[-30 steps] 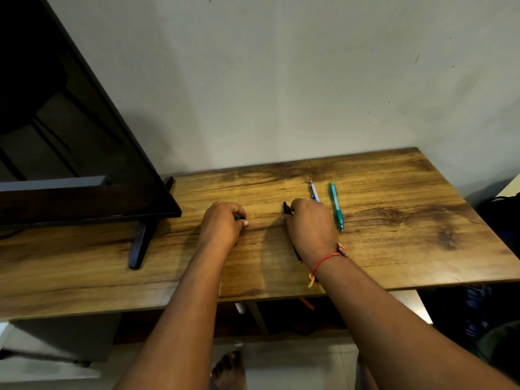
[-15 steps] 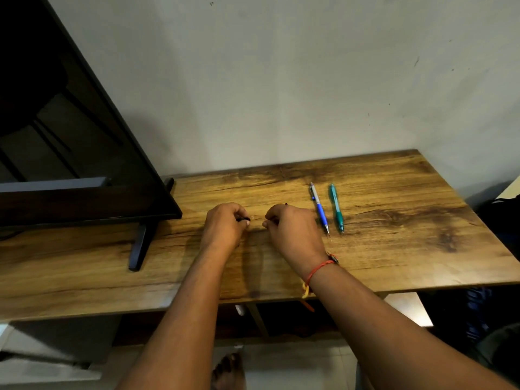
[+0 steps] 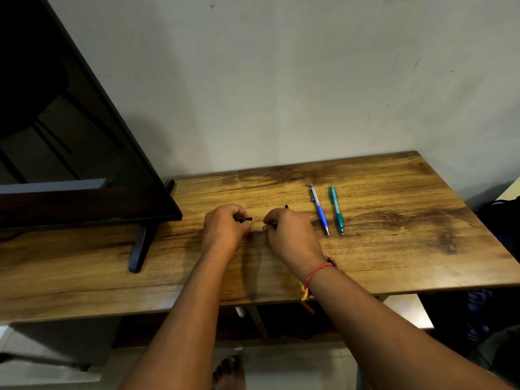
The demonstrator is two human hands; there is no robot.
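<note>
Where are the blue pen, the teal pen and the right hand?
blue pen [image 3: 321, 213]: head view, on its blue lower barrel.
teal pen [image 3: 336, 209]: head view, middle of its barrel.
right hand [image 3: 292, 232]: head view, back of the hand.

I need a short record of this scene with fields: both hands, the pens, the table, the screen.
left hand: grips a small black piece, perhaps a cap
right hand: grips a thin black pen, mostly hidden
loose pens: blue-and-silver click pen and teal click pen, side by side, not touching
surface: brown wooden table
left side: black flat screen on a stand
</note>
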